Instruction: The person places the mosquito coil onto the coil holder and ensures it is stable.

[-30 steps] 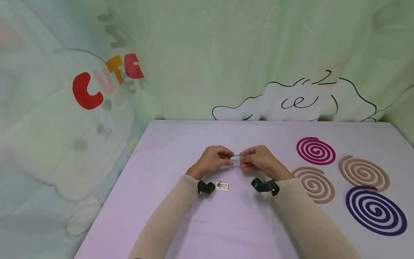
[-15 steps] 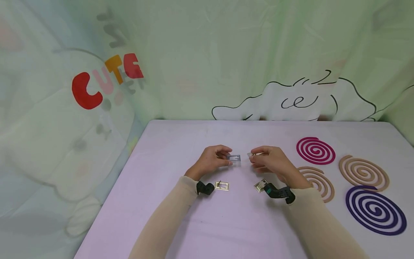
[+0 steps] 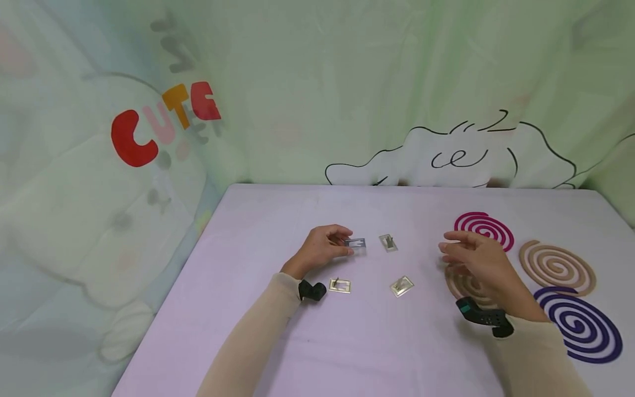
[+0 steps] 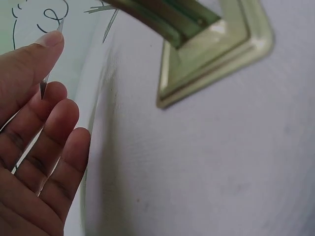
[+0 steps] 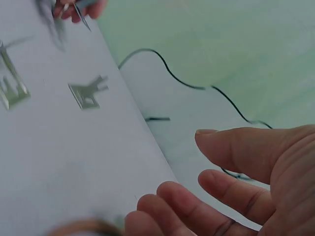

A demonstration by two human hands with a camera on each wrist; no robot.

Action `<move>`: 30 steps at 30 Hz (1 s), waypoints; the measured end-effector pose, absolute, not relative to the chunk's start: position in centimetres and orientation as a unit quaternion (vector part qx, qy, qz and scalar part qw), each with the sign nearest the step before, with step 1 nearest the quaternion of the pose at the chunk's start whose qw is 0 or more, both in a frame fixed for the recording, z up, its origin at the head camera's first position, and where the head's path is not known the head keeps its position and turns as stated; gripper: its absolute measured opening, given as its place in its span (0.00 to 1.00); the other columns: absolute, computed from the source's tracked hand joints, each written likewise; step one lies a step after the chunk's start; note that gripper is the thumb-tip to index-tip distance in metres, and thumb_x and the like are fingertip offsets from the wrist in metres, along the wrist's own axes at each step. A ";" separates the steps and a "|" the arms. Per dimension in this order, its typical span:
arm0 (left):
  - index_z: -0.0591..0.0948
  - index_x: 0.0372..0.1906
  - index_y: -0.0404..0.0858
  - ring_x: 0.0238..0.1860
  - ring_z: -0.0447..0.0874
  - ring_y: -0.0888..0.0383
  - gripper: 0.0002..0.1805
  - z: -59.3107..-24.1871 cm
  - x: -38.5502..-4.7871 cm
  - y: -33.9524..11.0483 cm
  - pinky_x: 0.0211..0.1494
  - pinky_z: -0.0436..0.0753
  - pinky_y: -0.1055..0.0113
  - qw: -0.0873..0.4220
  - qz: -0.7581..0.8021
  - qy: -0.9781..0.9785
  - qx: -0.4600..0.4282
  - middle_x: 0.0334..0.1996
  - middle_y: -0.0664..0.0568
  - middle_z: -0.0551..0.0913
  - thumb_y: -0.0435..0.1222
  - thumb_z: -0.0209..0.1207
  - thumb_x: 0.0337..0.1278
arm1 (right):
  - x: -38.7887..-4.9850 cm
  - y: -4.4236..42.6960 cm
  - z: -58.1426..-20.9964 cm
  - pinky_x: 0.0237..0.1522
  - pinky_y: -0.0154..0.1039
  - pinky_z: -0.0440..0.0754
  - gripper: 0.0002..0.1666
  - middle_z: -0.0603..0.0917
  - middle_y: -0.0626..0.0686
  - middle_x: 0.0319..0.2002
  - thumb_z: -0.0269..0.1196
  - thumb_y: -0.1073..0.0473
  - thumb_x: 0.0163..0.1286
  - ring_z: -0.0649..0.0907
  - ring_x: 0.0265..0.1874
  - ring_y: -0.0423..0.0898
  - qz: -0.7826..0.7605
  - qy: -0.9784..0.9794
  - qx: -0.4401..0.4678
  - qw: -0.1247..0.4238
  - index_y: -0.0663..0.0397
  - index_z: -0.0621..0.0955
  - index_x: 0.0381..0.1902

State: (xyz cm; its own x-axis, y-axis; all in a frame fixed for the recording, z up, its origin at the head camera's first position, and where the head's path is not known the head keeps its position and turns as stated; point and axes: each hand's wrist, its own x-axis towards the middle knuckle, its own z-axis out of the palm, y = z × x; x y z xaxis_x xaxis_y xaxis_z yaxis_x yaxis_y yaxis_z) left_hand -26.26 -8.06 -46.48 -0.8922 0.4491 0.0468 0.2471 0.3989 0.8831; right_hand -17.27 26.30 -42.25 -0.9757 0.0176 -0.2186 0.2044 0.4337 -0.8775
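My left hand [image 3: 319,248] pinches a silvery mosquito coil stand [image 3: 355,243] between thumb and fingers, above the middle of the table. In the left wrist view that held stand [image 4: 44,88] shows edge-on as a thin strip. Just right of it, another stand [image 3: 389,242] lies on the table with its tongue bent up. Two gold-toned stands lie nearer: one stand [image 3: 339,290] by the left wrist, one stand [image 3: 402,285] to the right. My right hand [image 3: 478,264] hovers over the left tan mosquito coil [image 3: 458,286], fingers relaxed and holding nothing.
A pink coil [image 3: 483,218], another tan coil [image 3: 558,264] and a dark purple coil [image 3: 580,325] lie flat at the right. The purple one overlaps the tan one's edge. Behind the pale table [image 3: 278,215] hangs a printed green curtain [image 3: 317,99].
The two hands have parted. My right hand has released a stand onto the table and moved right, over the coils. The left hand stays nearly in place, still holding its stand.
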 end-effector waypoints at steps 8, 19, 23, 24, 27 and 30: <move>0.86 0.56 0.34 0.41 0.83 0.62 0.23 -46.8 -26.4 -8.3 0.46 0.81 0.71 0.094 0.511 0.828 0.209 0.48 0.49 0.88 0.32 0.76 0.55 | -15.5 30.7 -43.2 0.36 0.34 0.87 0.39 0.86 0.32 0.34 0.65 0.47 0.77 0.88 0.33 0.37 -0.539 0.836 0.097 0.036 0.70 0.68 0.72; 0.87 0.56 0.37 0.41 0.82 0.61 0.22 -46.7 -26.1 -8.4 0.45 0.81 0.70 0.104 0.505 0.833 0.201 0.47 0.51 0.88 0.32 0.76 0.56 | -14.3 33.7 -44.0 0.26 0.37 0.77 0.43 0.82 0.47 0.29 0.64 0.41 0.75 0.79 0.26 0.42 -0.420 0.896 0.139 0.037 0.73 0.70 0.69; 0.87 0.57 0.37 0.42 0.82 0.61 0.22 -46.6 -25.9 -8.3 0.45 0.81 0.71 0.105 0.503 0.835 0.197 0.48 0.52 0.88 0.33 0.75 0.57 | -14.2 34.2 -44.2 0.26 0.38 0.75 0.45 0.85 0.52 0.29 0.64 0.39 0.74 0.79 0.29 0.45 -0.372 0.915 0.137 0.069 0.76 0.71 0.67; 0.87 0.57 0.38 0.42 0.82 0.61 0.21 -46.6 -25.8 -8.3 0.45 0.81 0.71 0.107 0.504 0.834 0.196 0.48 0.52 0.88 0.33 0.75 0.57 | -14.3 34.3 -44.2 0.27 0.39 0.74 0.45 0.86 0.54 0.30 0.65 0.39 0.74 0.80 0.30 0.47 -0.353 0.924 0.128 0.071 0.76 0.72 0.65; 0.87 0.57 0.38 0.42 0.82 0.61 0.21 -46.6 -25.7 -8.4 0.45 0.80 0.70 0.108 0.505 0.834 0.194 0.47 0.52 0.88 0.33 0.75 0.57 | -14.4 34.4 -44.2 0.30 0.43 0.74 0.45 0.87 0.66 0.36 0.66 0.36 0.71 0.82 0.35 0.58 -0.299 0.946 0.106 0.070 0.77 0.75 0.60; 0.87 0.55 0.38 0.41 0.83 0.61 0.19 -46.7 -25.6 -8.4 0.45 0.80 0.70 0.107 0.506 0.835 0.189 0.44 0.53 0.88 0.34 0.75 0.57 | -14.5 34.4 -43.8 0.34 0.49 0.74 0.48 0.83 0.75 0.45 0.67 0.32 0.68 0.81 0.42 0.68 -0.257 0.959 0.093 0.080 0.76 0.77 0.57</move>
State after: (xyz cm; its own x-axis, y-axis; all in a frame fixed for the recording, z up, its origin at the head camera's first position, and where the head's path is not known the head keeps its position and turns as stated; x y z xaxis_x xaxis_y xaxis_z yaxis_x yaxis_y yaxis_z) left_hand -25.65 -8.42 -46.67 -0.9055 0.4242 0.0121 0.2072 0.4172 0.8849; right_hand -14.47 34.44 -43.84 -0.9700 0.1376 -0.2005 0.2193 0.8511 -0.4770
